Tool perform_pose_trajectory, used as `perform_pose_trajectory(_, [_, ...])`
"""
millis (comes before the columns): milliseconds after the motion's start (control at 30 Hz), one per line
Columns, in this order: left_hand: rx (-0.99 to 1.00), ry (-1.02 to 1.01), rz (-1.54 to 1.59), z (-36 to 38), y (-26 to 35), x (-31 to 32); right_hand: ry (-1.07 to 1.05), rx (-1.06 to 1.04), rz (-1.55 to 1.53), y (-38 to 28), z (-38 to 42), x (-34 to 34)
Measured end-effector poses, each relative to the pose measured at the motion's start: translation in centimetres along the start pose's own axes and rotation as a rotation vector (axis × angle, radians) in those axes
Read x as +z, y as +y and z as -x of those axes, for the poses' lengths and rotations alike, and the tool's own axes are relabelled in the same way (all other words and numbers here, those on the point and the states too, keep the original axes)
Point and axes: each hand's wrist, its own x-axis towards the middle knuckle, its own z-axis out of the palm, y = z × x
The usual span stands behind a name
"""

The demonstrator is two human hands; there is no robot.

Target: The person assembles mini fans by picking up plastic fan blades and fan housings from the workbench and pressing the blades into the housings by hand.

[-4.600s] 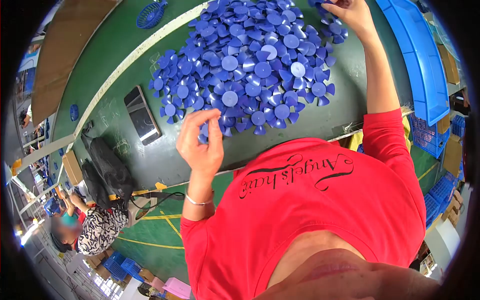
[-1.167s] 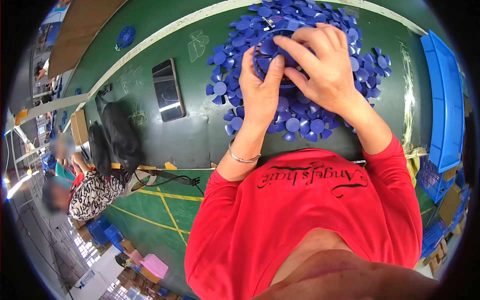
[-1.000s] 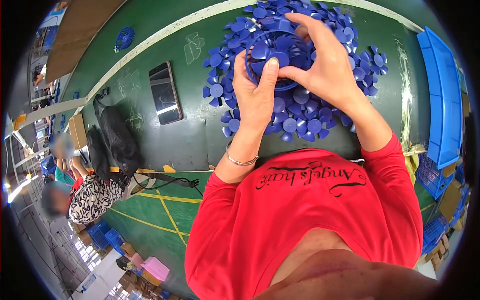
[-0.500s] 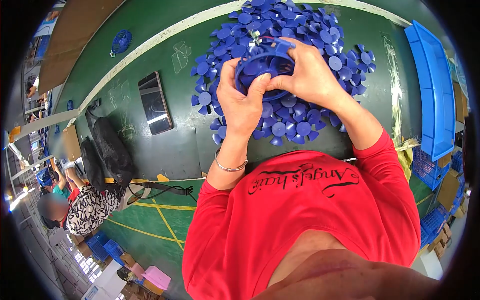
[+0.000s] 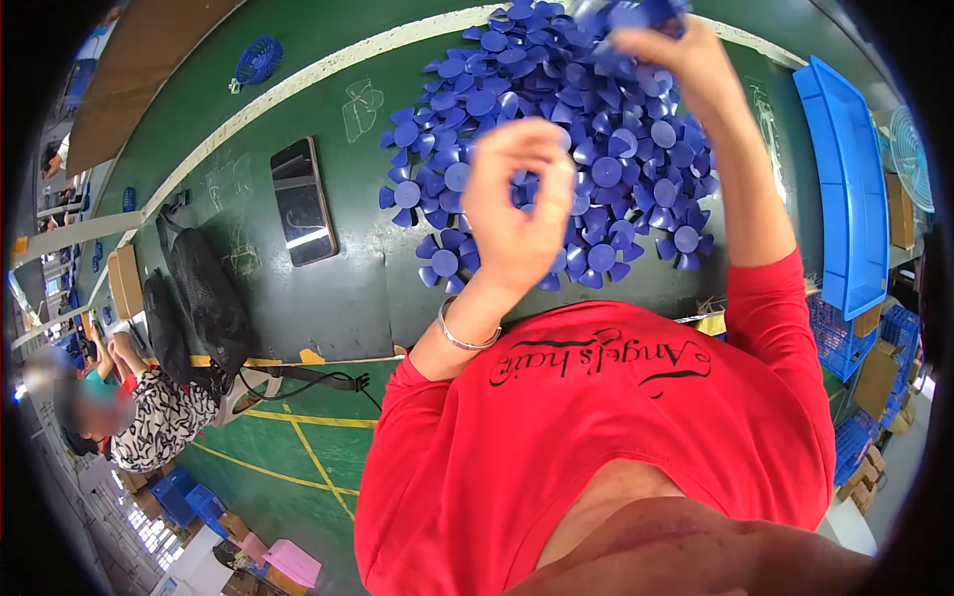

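A heap of blue fan blades (image 5: 606, 172) lies on the green table (image 5: 348, 318) in front of me. Over the near left part of the heap is my left hand (image 5: 522, 194), smeared by motion, with its fingers curled toward the thumb; whether it holds anything is not clear. Farther out at the heap's upper right, my right hand (image 5: 686, 65) grips a blue round housing (image 5: 636, 18), which is blurred and partly cut off by the top edge of the view.
A phone (image 5: 304, 202) and a black mesh bag (image 5: 207, 293) lie on the left. Beyond the white strip sits a blue round cage (image 5: 258, 61). A blue tray (image 5: 850, 184) stands at the right edge. A co-worker in a patterned top (image 5: 164, 422) is at lower left.
My right hand has carried the blue housing up and away to the right. My left hand has let go of it and now hovers nearer the heap's near left part.
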Motion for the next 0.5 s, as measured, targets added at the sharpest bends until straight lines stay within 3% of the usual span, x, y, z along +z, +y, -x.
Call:
perform_pose_trajectory(33, [-0.013,-0.257,-0.032,0.5,1.6,0.6,0.113,0.038,-0.194,1.0,-3.1,-2.1])
perform_pose_trajectory(100, [-0.121,-0.495,0.106,1.4,2.2,1.8,0.274,0.076,-0.054,3.6,-6.9,-5.3])
perform_pose_trajectory(200, [-0.253,-0.928,0.237,2.8,1.7,3.0,0.345,-0.140,0.484,7.8,-11.0,-7.5])
perform_pose_trajectory(233, [-0.276,-1.056,0.238,3.3,1.4,3.3,0.251,-0.305,0.720,6.3,-10.1,-5.2])
perform_pose_trajectory(300, [-0.241,-1.202,0.312,4.2,1.1,3.6,0.006,-0.314,0.591,6.2,-11.1,-1.7])
perform_pose_trajectory(367, [-0.362,-1.330,0.300,4.4,1.1,3.7,-0.090,-0.599,0.892,4.7,-11.1,2.4])
perform_pose_trajectory(433, [-0.337,-1.288,0.326,5.2,0.0,3.9,-0.178,-0.784,1.137,4.5,-11.8,5.5])
perform_pose_trajectory(500, [-0.333,-1.270,0.298,5.6,-0.8,4.2,-0.254,-0.701,1.209,4.7,-12.2,7.3])
